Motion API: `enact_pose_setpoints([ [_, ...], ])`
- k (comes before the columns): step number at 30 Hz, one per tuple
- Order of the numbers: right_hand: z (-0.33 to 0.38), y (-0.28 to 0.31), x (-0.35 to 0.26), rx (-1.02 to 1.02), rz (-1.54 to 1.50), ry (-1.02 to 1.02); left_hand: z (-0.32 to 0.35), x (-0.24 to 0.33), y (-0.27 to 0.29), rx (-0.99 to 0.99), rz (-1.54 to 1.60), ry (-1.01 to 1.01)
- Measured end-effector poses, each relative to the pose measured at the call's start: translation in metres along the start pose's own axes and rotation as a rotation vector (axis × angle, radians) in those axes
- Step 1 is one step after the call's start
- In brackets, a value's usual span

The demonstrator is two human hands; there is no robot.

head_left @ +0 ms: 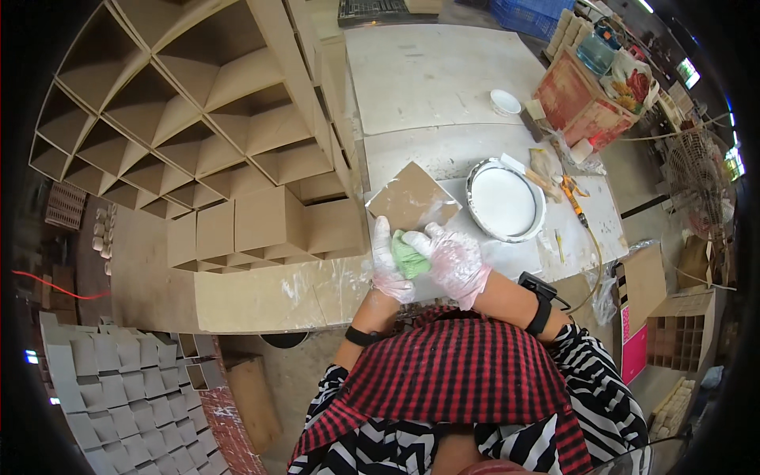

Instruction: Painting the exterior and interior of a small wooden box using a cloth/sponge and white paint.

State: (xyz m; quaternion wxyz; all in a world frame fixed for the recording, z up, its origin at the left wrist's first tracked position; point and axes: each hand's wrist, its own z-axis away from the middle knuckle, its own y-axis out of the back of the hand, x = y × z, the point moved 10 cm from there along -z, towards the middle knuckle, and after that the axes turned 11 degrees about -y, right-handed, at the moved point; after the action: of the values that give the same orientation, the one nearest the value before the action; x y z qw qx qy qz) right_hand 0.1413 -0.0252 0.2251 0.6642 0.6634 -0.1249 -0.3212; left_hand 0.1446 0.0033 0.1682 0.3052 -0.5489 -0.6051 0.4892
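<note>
Both my hands wear thin clear gloves smeared with white. My left hand and my right hand are closed together around a green sponge just above the near edge of the workbench. A square brown board lies flat on the bench right beyond my fingers, with a white smear near its right corner. To its right sits a round metal pan filled with white paste.
A large brown lattice of diamond-shaped cells fills the left. A small white bowl, a red box, a brush and an orange-handled tool lie on the bench's right side. Grey lattice panels are stacked lower left; cardboard boxes stand right.
</note>
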Motion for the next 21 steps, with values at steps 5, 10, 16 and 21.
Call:
enact_pose_setpoints([
  [5,-0.011,0.020,0.076,0.196,-0.207,-0.178,0.007,0.036,0.022,0.538,-0.745,-0.353],
  [10,0.006,0.017,0.004,0.239,0.125,0.084,0.002,0.019,0.017,0.332,-0.441,-0.174],
  [16,-0.013,0.051,0.081,0.150,-0.504,-0.257,0.008,0.027,0.006,0.555,-0.624,-0.279],
  [21,-0.013,0.029,0.123,0.119,-0.683,-0.446,0.001,0.026,-0.015,0.472,-0.623,-0.291],
])
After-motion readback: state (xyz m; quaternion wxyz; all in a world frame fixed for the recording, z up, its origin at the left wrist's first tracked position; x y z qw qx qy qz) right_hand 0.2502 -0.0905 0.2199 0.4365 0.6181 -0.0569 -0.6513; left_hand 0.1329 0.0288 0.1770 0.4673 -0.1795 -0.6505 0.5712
